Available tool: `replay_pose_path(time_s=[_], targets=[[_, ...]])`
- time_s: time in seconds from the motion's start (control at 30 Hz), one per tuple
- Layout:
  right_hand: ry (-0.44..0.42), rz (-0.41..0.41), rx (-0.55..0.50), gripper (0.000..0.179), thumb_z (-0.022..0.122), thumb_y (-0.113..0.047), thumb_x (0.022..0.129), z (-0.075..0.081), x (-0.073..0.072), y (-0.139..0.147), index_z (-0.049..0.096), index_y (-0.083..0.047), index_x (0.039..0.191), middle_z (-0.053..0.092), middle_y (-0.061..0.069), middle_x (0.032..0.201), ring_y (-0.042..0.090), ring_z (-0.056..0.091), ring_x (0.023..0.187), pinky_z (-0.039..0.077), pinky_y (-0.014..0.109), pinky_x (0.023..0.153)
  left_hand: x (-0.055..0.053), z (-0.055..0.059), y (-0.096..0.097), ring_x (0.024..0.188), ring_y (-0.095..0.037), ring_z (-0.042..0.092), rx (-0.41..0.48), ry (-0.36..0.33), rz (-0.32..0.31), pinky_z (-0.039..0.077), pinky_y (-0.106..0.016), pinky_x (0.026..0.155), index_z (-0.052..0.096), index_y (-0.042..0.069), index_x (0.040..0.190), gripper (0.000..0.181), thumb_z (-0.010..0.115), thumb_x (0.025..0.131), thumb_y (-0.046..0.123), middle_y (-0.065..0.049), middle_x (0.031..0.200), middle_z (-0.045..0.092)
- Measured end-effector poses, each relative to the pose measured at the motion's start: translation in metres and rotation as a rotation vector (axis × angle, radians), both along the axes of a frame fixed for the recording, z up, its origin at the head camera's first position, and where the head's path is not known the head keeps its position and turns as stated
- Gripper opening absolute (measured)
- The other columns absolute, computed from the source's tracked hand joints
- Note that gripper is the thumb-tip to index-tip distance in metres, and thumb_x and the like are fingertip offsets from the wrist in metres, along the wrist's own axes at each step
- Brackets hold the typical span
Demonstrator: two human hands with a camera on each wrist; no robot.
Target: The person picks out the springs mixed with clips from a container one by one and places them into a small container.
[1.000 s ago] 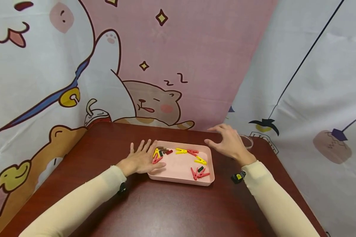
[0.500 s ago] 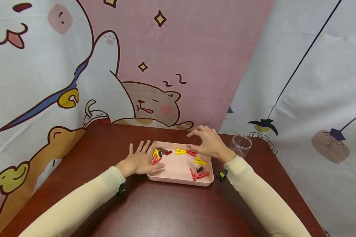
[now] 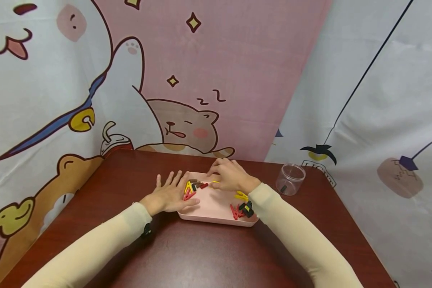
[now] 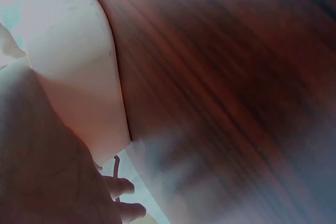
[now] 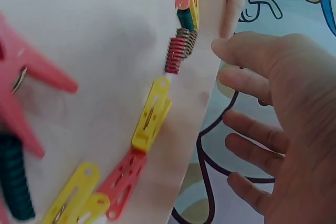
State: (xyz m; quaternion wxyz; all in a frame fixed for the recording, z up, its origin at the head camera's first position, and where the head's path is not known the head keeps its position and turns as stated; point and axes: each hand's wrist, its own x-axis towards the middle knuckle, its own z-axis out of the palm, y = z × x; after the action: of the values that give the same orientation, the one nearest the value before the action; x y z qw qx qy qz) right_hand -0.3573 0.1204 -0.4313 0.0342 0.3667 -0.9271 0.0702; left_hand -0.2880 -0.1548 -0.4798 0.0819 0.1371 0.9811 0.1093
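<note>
My left hand [image 3: 171, 195] lies with spread fingers over the left edge of the pink tray [image 3: 216, 220]. Over the tray's back part hovers my right hand [image 3: 232, 176], its fingers bent and apart, holding nothing. In the right wrist view, a red coil spring [image 5: 175, 55], brown springs [image 5: 190, 43] and a dark green spring [image 5: 185, 19] bunch together just left of the right fingertips. A yellow clothespin [image 5: 151, 116] lies end to end with a red clothespin [image 5: 123, 182]. More red clothespins [image 3: 235, 212] sit at the tray's front right, partly behind the right wrist's camera.
Right of the tray stands a clear plastic jar [image 3: 291, 180], open at the top, with a small dark green piece [image 3: 283, 189] inside. The brown wooden table [image 3: 187, 256] backs onto a cartoon-printed cloth [image 3: 237, 72].
My right hand has moved left from beside the jar to over the tray, bringing the jar fully into view. The left hand has stayed on the tray's left edge.
</note>
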Motion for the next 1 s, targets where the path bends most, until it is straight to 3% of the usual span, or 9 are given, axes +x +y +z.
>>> replay_pose_path(time_s=[0.5,0.77,1.0], targets=[[-0.054,-0.014,0.016,0.031,0.088,-0.037,0.104,-0.023,-0.011,-0.047,0.089,-0.022,0.131,0.077,0.005,0.138,0.03,0.068,0.135,0.057,0.059,0.112,0.0,0.0,0.0,0.182,-0.053,0.014,-0.011,0.001,-0.002,-0.002,-0.089,0.138,0.011,0.018,0.19,0.124,0.055,0.102,0.093,-0.022,0.196,0.014],[-0.01,-0.097,0.092,0.018,0.083,-0.043,0.108,-0.03,-0.013,-0.061,0.091,-0.027,0.112,0.076,-0.001,0.122,0.024,0.069,0.122,0.056,0.051,0.106,0.001,0.0,-0.001,0.183,-0.053,0.013,-0.016,0.002,0.002,-0.001,-0.088,0.139,0.011,0.017,0.19,0.124,0.055,0.102,0.093,-0.022,0.196,0.014],[-0.01,-0.144,0.11,0.025,0.082,-0.045,0.11,-0.033,-0.013,-0.069,0.088,-0.022,0.101,0.075,0.002,0.117,0.026,0.071,0.117,0.058,0.053,0.108,0.0,0.0,0.0,0.182,-0.053,0.014,-0.008,-0.002,0.003,-0.002,-0.088,0.139,0.011,0.018,0.19,0.124,0.056,0.101,0.093,-0.022,0.196,0.015]])
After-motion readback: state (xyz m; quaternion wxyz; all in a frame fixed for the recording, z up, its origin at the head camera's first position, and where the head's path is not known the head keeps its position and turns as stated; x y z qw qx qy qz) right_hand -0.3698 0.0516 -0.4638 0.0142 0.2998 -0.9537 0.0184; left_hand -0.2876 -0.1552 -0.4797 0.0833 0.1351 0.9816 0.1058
